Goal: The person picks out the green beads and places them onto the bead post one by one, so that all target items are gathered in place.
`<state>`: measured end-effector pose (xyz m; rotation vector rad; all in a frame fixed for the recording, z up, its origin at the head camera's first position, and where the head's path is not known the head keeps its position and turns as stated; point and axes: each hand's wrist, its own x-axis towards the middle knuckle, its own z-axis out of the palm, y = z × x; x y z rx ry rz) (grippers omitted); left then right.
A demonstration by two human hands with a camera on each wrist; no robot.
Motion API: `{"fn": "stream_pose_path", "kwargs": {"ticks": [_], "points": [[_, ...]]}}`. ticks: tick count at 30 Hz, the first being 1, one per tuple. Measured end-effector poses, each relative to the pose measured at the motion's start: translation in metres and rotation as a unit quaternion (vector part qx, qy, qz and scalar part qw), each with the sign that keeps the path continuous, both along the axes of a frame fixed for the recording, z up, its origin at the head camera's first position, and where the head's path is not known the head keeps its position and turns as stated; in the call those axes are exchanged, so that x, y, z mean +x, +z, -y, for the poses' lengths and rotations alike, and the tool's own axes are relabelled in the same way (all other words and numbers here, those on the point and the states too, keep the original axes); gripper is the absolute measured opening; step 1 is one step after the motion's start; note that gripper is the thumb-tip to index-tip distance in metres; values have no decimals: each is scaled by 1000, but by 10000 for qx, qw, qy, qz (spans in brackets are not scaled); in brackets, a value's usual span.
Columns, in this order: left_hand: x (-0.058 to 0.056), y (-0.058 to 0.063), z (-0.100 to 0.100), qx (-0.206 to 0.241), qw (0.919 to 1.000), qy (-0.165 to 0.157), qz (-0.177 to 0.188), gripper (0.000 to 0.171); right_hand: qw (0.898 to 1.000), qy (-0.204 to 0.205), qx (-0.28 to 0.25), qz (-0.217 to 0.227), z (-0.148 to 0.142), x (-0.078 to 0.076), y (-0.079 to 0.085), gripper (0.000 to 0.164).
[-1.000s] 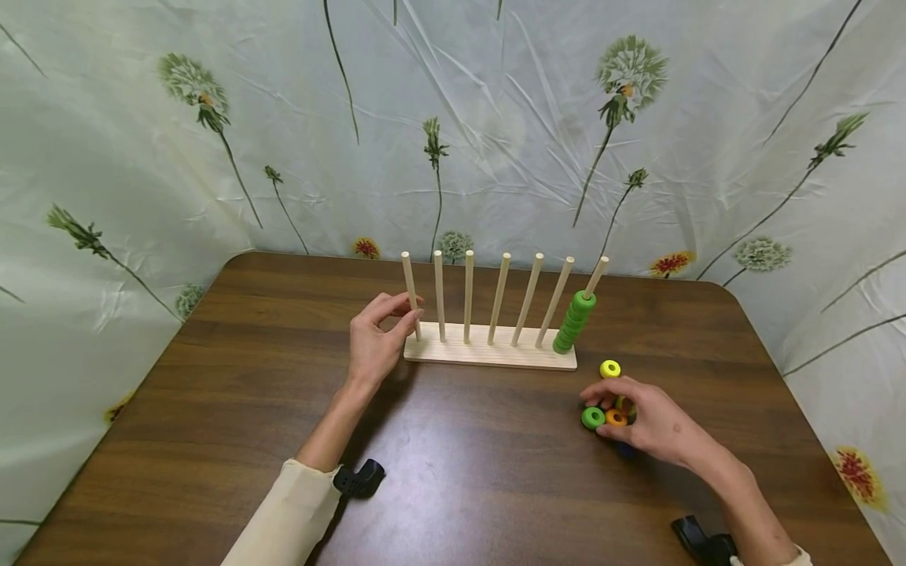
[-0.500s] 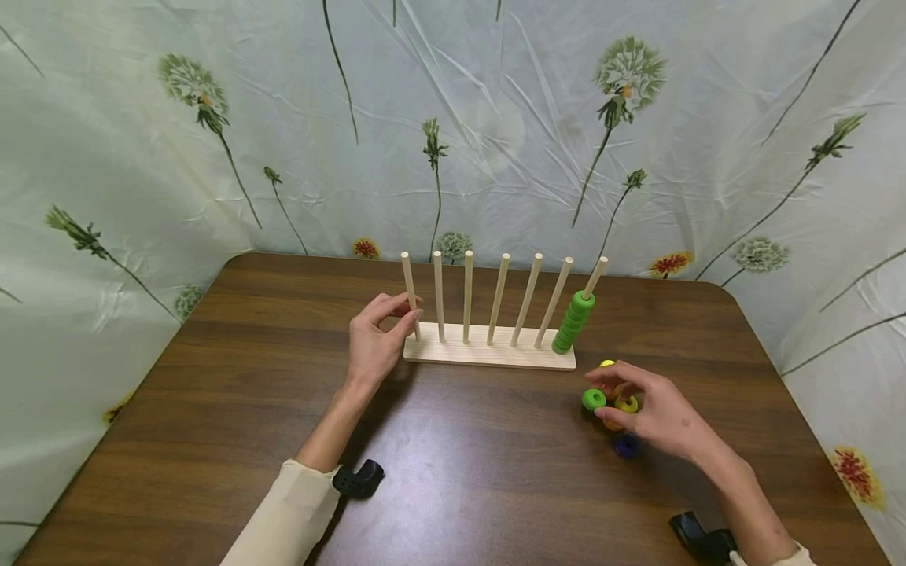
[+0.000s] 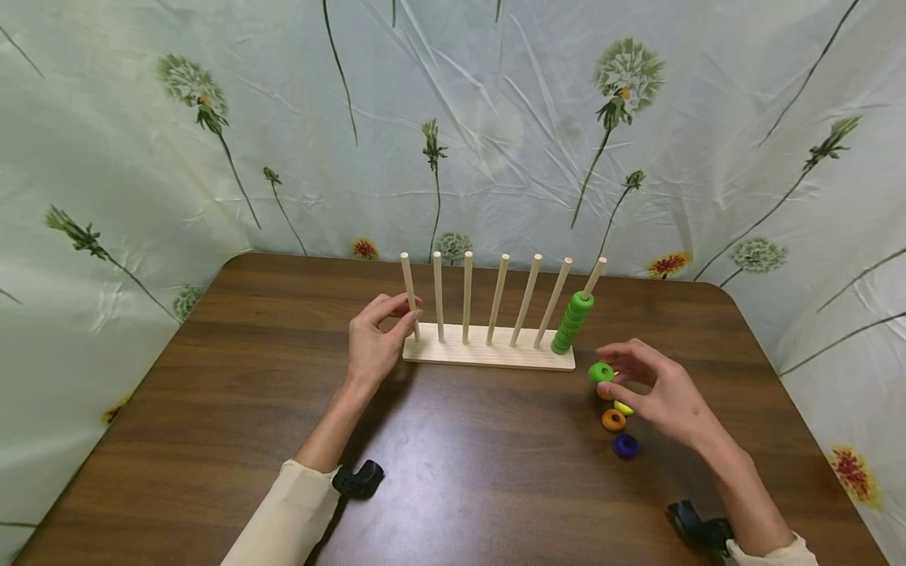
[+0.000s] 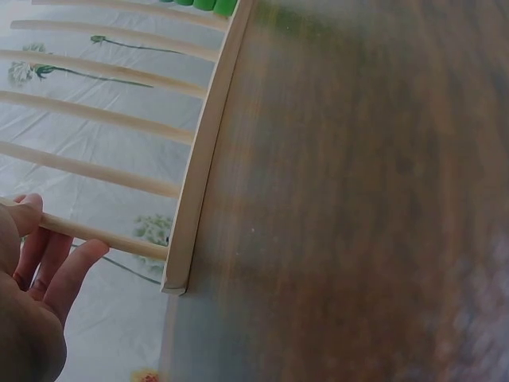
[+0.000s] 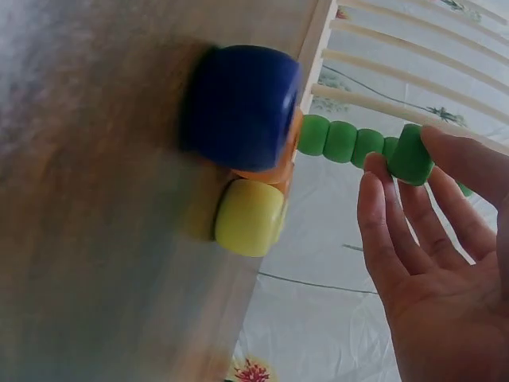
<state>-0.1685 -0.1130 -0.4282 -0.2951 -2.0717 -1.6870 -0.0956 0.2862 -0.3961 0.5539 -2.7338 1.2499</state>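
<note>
My left hand (image 3: 377,336) grips the leftmost peg (image 3: 407,277) of a wooden peg rack (image 3: 488,356); in the left wrist view its thumb and fingers lie around that peg (image 4: 119,241). Between thumb and fingertips, my right hand (image 3: 668,393) pinches a green bead (image 3: 600,373), raised off the table in the right wrist view. Several green beads (image 3: 573,322) are stacked on the rightmost peg, and the other pegs are bare. Below the right hand lie a blue bead (image 3: 626,446), an orange bead (image 3: 613,420) and a yellow bead (image 3: 624,408), partly hidden by its fingers.
The rack stands toward the back of a brown wooden table (image 3: 481,456). Behind the table hangs a pale sheet (image 3: 495,157) with a dandelion print. Black straps with devices (image 3: 359,479) sit at both wrists.
My right hand has lifted the green bead from among the loose beads and moved it up toward the rack's right end. The orange and blue beads now show more. My left hand stays put.
</note>
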Motion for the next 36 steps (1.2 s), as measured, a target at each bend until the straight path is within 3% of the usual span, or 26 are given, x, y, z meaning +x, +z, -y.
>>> {"fn": "stream_pose_path", "kwargs": {"ticks": [8,13,36], "points": [[0,0,1,58,10000,2,2,17,9996,-211,-86,-136,4,-4,9,38],[0,-1,2,49,10000,22,81,17,9987,-255,-420,-121,6,-6,12,33],[1,-1,0,75,9999,3,125,17,9912,-518,-1065,-590,12,-22,36,39]]}}
